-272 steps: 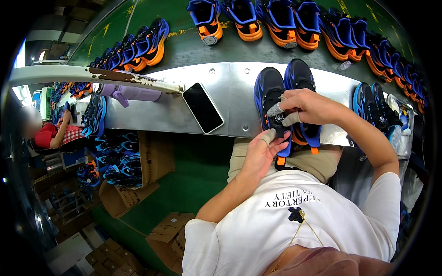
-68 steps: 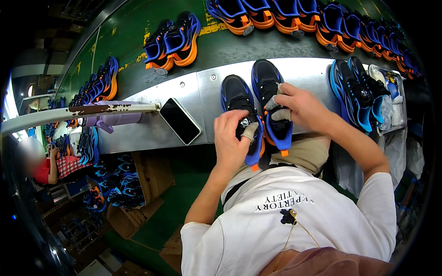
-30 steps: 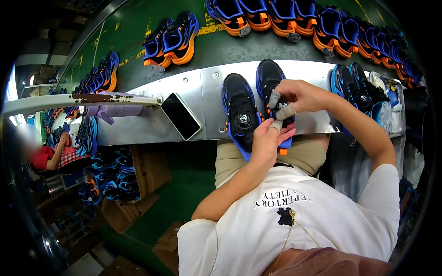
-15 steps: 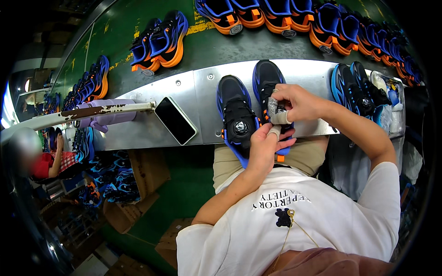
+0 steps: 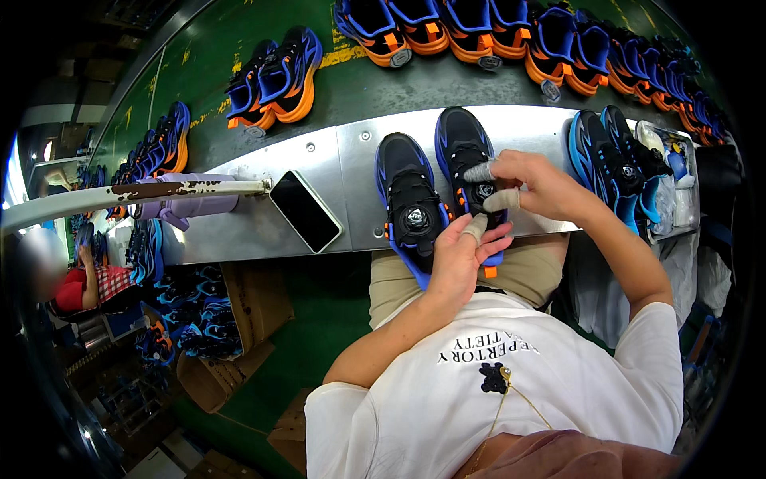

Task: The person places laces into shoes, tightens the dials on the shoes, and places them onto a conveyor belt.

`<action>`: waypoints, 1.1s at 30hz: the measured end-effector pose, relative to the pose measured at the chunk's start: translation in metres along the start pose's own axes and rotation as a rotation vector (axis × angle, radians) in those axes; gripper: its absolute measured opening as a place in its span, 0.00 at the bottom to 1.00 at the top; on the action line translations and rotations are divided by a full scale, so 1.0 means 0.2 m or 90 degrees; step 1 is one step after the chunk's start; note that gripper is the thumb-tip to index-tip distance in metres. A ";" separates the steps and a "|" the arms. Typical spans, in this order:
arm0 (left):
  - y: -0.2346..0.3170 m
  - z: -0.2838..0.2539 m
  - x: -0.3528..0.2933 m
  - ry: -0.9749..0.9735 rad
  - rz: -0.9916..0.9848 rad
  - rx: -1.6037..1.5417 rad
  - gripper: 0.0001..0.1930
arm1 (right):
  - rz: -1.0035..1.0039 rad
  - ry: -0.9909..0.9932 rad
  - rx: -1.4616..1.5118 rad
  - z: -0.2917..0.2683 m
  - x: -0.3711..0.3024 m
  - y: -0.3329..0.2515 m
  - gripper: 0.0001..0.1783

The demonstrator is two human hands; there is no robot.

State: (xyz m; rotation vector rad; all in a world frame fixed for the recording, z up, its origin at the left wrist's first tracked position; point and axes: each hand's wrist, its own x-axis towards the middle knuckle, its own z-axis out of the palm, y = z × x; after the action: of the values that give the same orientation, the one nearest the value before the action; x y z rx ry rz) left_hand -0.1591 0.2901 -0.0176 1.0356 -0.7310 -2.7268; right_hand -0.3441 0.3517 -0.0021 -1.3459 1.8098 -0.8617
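A pair of black and blue shoes with orange loops lies on the metal bench edge, toes away from me. The left shoe (image 5: 407, 180) is untouched, its round dial facing up. Over the opening of the right shoe (image 5: 461, 136), my left hand (image 5: 456, 259) closes with its thumb against the tongue area; the exact grip is partly hidden. My right hand (image 5: 535, 188) comes from the right, index finger and thumb apart on either side of that shoe's dial (image 5: 483, 191). Pale covers wrap the thumb and index finger of my right hand and my left thumb.
A phone (image 5: 306, 211) and a lilac bottle (image 5: 187, 209) lie to the left, beside a chipped white metal bar (image 5: 159, 190). Another shoe pair (image 5: 610, 168) and a clear tray (image 5: 678, 180) stand right. Rows of shoes (image 5: 471, 28) fill the green surface beyond. A co-worker (image 5: 88, 283) is far left.
My right finger and thumb have spread apart from a pinch, so the right shoe's dial now shows between them. My left hand stays at the shoe.
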 end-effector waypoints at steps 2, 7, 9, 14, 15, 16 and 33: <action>-0.02 0.00 0.00 0.011 0.010 0.003 0.16 | -0.055 -0.018 -0.012 0.00 -0.01 0.00 0.17; 0.00 0.01 0.01 0.026 -0.004 0.030 0.17 | -0.006 0.068 -0.147 0.10 -0.03 -0.05 0.16; 0.11 0.01 -0.02 -0.022 -0.146 0.181 0.16 | 0.024 0.076 -0.170 0.08 -0.03 -0.04 0.15; 0.36 -0.05 -0.16 0.060 0.407 0.829 0.13 | -0.038 0.142 -0.077 -0.03 0.17 0.00 0.21; 0.37 -0.08 -0.13 0.143 0.477 0.897 0.15 | -0.035 0.141 -0.038 -0.01 0.25 0.01 0.21; 0.34 -0.14 -0.08 0.144 0.437 0.899 0.16 | -0.058 0.123 -0.079 0.04 0.36 0.06 0.22; 0.44 -0.17 0.08 -0.003 0.417 0.823 0.17 | -0.042 0.128 -0.129 0.45 0.98 0.30 0.16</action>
State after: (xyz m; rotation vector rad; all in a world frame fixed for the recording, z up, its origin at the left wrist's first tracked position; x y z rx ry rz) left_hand -0.1525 0.1960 -0.0068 0.6499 -2.3975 -1.5064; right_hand -0.3378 0.1681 -0.1279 -1.4973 2.0632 -0.8941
